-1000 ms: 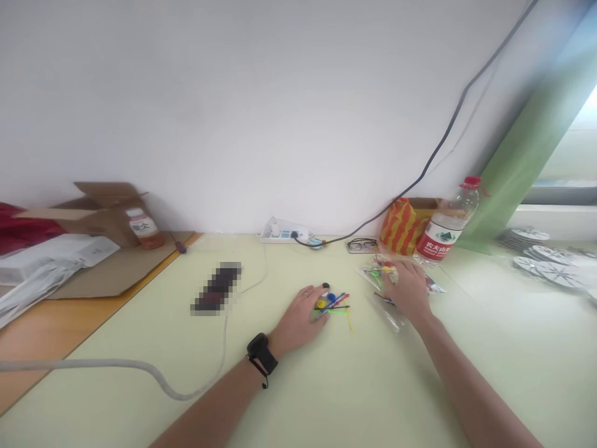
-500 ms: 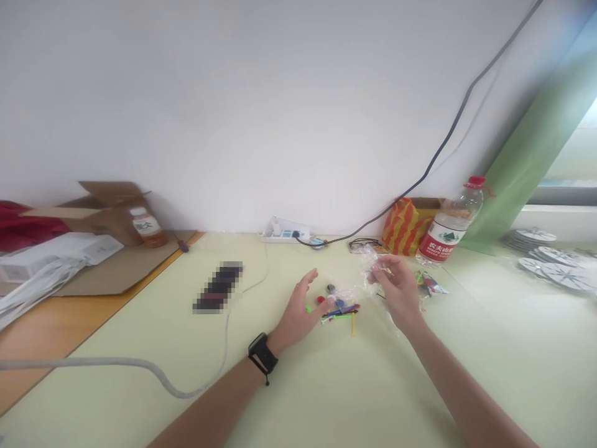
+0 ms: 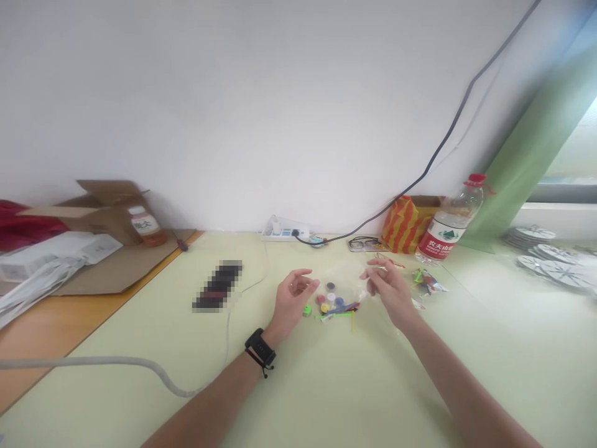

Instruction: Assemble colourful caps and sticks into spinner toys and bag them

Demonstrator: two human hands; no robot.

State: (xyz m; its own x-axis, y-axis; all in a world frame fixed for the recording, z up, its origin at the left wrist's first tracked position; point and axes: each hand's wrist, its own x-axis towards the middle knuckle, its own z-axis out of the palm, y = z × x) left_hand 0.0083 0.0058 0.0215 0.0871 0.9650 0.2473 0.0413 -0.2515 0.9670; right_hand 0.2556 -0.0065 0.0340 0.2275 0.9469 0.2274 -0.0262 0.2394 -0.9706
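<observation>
My left hand (image 3: 290,297), with a black watch on its wrist, is raised just above the pale green table (image 3: 326,386); its fingers are curled in a pinch at the left edge of a clear plastic bag (image 3: 347,277). My right hand (image 3: 389,287) pinches the bag's right edge, so the bag hangs between both hands. Beneath it lies a small pile of coloured round pieces and thin sticks (image 3: 333,303). A second small heap of coloured bits (image 3: 426,280) lies right of my right hand.
A water bottle (image 3: 448,225), a striped orange bag (image 3: 402,225), glasses (image 3: 362,244) and a power strip (image 3: 284,233) line the wall. A dark phone (image 3: 217,286) and grey cable (image 3: 116,363) lie left. Cardboard box (image 3: 100,205), small bottle (image 3: 145,227), white discs (image 3: 541,252).
Both hands lifted off the table. My right hand came in from the far heap with the clear bag, and my left hand rose from the coloured pieces and closed on the bag's left edge.
</observation>
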